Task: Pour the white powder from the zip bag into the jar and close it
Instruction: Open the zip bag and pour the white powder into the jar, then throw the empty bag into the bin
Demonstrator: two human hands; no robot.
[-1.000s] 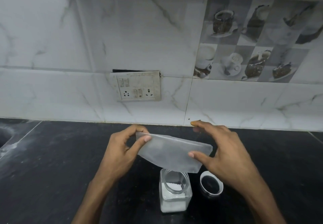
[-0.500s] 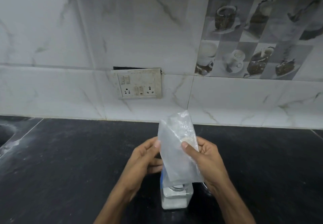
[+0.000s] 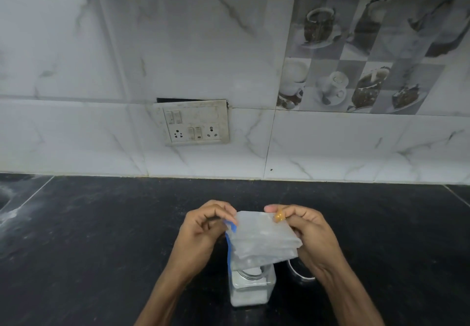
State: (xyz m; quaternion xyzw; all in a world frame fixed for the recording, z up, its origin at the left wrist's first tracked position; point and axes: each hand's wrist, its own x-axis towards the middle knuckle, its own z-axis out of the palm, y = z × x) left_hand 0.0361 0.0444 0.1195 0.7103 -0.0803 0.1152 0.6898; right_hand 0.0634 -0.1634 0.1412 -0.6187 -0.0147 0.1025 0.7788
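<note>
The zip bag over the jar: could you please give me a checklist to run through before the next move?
1. Left hand grip on the zip bag, pinching its left edge: ok.
2. Right hand grip on the bag's right edge: ok.
3. Jar upright, open, directly under the bag: ok.
4. Bag's opening aimed into the jar mouth: cannot tell; only the blue zip edge hangs that way.
5. Powder remaining in the bag: cannot tell.
6. Lid off, lying just right of the jar: ok.
</note>
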